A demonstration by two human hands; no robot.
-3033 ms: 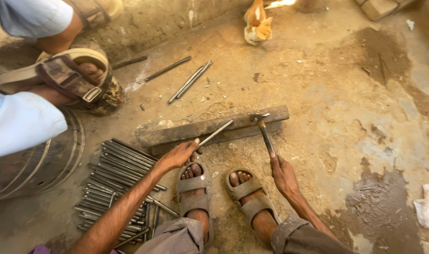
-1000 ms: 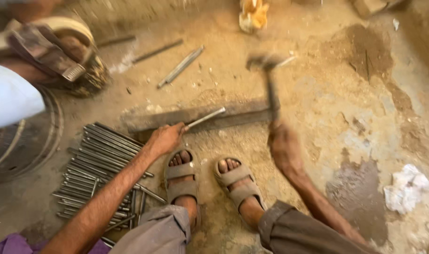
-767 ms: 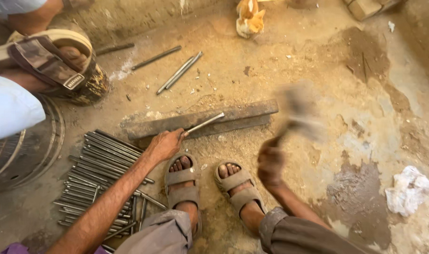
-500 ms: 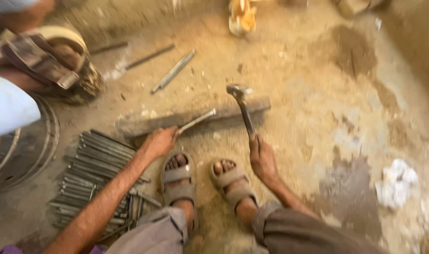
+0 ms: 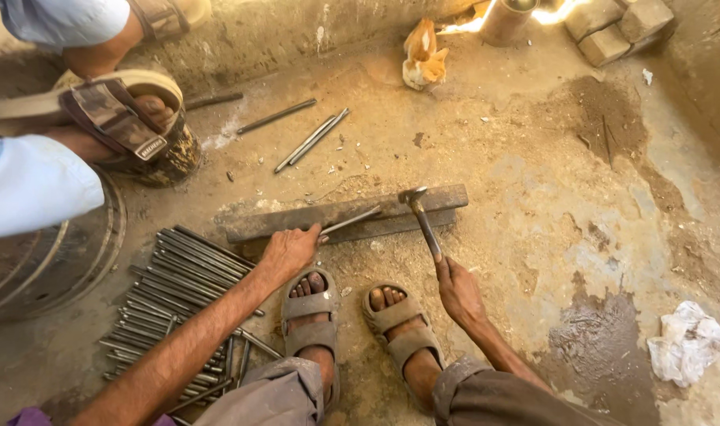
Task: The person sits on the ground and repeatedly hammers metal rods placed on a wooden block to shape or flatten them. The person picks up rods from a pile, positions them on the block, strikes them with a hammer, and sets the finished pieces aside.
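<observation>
Gripping a thin metal rod (image 5: 350,222) between curled fingers, the left hand (image 5: 287,252) is holding it flat across a long, dark iron bar (image 5: 344,214) lying on the dirt floor (image 5: 533,205). The right hand (image 5: 458,289) is wrapping tightly around the handle of a hammer (image 5: 423,222), whose head is sitting on the bar just beside the rod's far tip. A heap of similar rods (image 5: 170,304) is lying beside the left forearm, toward the floor's near left corner. Two sandalled feet (image 5: 352,327) are resting between the hands, just short of the bar.
</observation>
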